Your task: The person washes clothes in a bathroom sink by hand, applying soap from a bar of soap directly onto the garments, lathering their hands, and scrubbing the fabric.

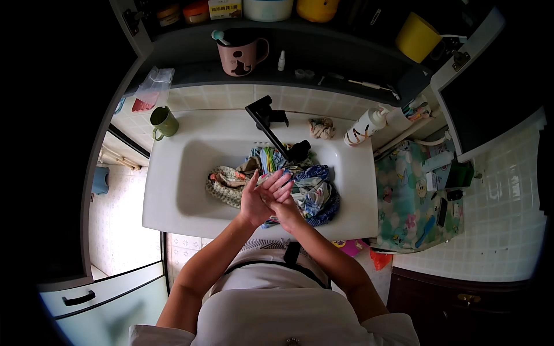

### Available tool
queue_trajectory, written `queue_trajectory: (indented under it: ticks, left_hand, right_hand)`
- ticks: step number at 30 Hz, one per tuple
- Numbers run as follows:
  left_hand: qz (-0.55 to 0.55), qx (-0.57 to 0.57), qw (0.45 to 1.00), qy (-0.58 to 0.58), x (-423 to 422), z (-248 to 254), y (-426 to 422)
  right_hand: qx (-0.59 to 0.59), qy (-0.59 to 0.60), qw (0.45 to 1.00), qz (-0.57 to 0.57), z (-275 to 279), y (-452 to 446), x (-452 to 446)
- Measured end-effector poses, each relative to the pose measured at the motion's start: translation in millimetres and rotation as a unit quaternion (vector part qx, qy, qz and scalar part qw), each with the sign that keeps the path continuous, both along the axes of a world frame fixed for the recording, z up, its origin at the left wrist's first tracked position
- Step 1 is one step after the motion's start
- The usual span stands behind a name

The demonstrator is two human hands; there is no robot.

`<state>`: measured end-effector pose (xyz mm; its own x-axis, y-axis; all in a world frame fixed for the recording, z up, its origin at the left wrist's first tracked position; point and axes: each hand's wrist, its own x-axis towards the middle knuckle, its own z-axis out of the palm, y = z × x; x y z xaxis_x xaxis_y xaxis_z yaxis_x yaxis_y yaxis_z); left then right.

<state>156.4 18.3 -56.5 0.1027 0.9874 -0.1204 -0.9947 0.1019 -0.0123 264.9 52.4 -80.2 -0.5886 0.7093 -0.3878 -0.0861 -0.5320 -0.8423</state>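
Observation:
My left hand [253,203] is held over the sink with its palm turned up and its fingers stretched toward the upper right. Against it lies my right hand [284,210], touching the left palm, its fingers partly hidden where the two overlap. Neither hand shows an object in it. Below them, a bunched heap of patterned cloth [314,193] fills much of the white sink [193,193]. A black faucet [266,124] reaches over the cloth from the back rim.
A green mug [164,122] stands on the sink's left corner. At the back right are a crumpled scrunchie-like bundle [322,128] and a white pump bottle [366,127]. The dark shelf above holds a pink mug [239,57] and a yellow mug [418,37]. Open cabinet doors flank both sides.

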Motion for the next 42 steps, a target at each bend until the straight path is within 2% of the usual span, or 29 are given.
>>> queue_trajectory:
  ticks: [2, 11, 17, 20, 23, 32, 35, 38, 42]
  left_hand:
    - [-0.002, 0.010, 1.000, -0.006, -0.1, -8.0, 0.5]
    - [0.003, -0.032, 0.999, 0.026, -0.8, -5.2, -0.7]
    - [0.000, -0.049, 0.998, 0.035, -2.5, -1.2, -2.2]
    - [-0.001, -0.038, 0.999, 0.037, -2.4, -1.3, -2.7]
    - [-0.029, 0.002, 0.999, 0.020, -7.1, -3.4, 0.1]
    - [-0.040, -0.008, 0.998, 0.050, -11.3, 4.0, 2.0]
    - [-0.044, -0.042, 0.995, 0.083, -11.7, 8.8, 1.7]
    - [-0.049, -0.035, 0.995, 0.079, -13.7, 12.2, -0.3]
    - [-0.040, 0.000, 0.999, 0.014, -15.3, -2.5, 0.4]
  right_hand:
    - [0.038, -0.001, 0.999, 0.015, -31.8, 5.3, 3.2]
    - [0.044, 0.007, 0.999, -0.026, -34.9, 4.8, -2.3]
    - [0.068, 0.006, 0.998, 0.005, -33.5, 7.3, -1.0]
    - [0.043, -0.002, 0.999, -0.024, 13.6, -1.2, -4.9]
    - [0.062, -0.019, 0.998, 0.008, 5.1, 1.8, -3.0]
    - [0.111, 0.007, 0.994, 0.012, -8.6, 4.7, 0.0]
    - [0.083, 0.030, 0.994, 0.061, -6.9, 8.1, 5.6]
    - [0.057, 0.056, 0.992, 0.096, -27.7, 12.9, 12.5]
    - [0.032, 0.047, 0.994, 0.096, -1.9, 11.0, 10.2]
